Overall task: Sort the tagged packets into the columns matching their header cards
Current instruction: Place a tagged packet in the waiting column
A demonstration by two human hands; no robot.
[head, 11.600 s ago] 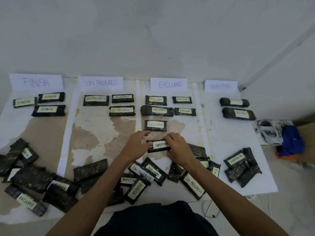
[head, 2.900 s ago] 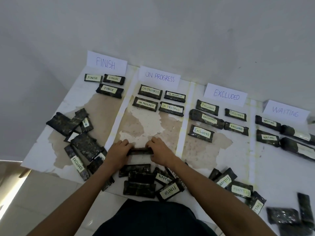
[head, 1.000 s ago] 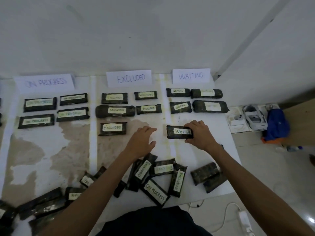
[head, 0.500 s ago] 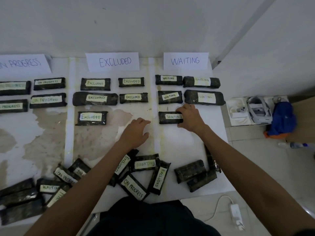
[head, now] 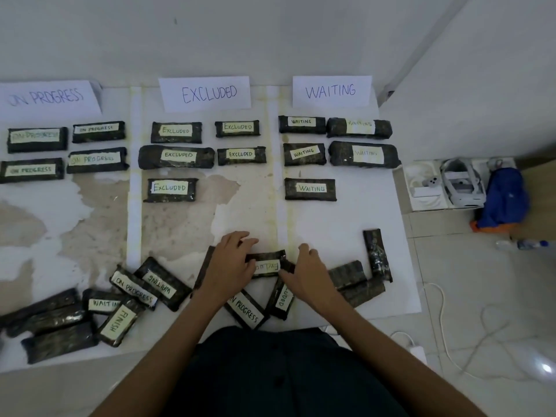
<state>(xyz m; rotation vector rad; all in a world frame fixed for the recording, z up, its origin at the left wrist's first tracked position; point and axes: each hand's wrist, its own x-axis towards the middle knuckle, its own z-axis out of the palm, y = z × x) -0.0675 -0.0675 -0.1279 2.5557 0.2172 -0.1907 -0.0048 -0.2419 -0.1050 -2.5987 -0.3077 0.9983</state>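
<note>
Between both hands (head: 231,267) (head: 307,273), fingers curled on EXCLUDED packet (head: 266,264), w/ loose packets (head: 245,310) underneath.

White plaster wall (head: 270,34) at the back, scuffed, meets a side wall (head: 487,85) at a corner on the right. Floor (head: 481,296) is pale glossy tile with a light glare spot near the bottom right. White mat (head: 346,218) on the floor, surface peeled in brown patches on its left part. White cable (head: 445,335) with adapter loops across the tiles; open white box (head: 421,185) and blue bag (head: 505,200) by the side wall.
</note>
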